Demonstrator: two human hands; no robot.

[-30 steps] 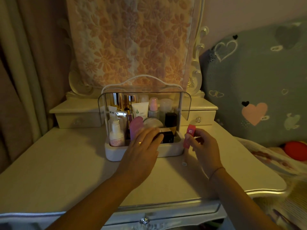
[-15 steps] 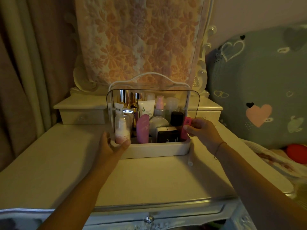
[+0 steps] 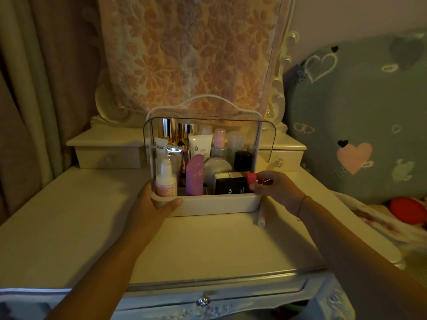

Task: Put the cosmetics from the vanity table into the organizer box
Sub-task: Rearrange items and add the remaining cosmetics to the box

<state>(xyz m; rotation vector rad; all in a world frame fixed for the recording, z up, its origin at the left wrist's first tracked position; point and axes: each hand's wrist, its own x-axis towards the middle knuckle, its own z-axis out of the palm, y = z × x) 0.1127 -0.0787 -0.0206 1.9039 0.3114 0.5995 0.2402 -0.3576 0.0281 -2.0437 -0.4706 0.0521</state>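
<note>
The white organizer box [image 3: 217, 204] with its clear lid raised stands on the vanity table [image 3: 69, 222], packed with several bottles, tubes and a black box [image 3: 231, 184]. My left hand [image 3: 153, 202] grips the box's front left corner, thumb along the front wall. My right hand [image 3: 273, 187] pinches a small pink-red tube [image 3: 250, 178] at the box's right end, just inside the rim beside the black box. A thin white stick [image 3: 260, 219] lies on the table right of the box.
A mirror draped in floral cloth [image 3: 184, 54] rises behind the box, with small drawers [image 3: 108, 157] either side. A curtain hangs at left. A heart-patterned pillow [image 3: 360, 125] and a red object [image 3: 406, 210] lie on the bed at right.
My left hand left the items in the box and took hold of its front left corner. My right hand carried the pink-red tube up and into the box's right end.
</note>
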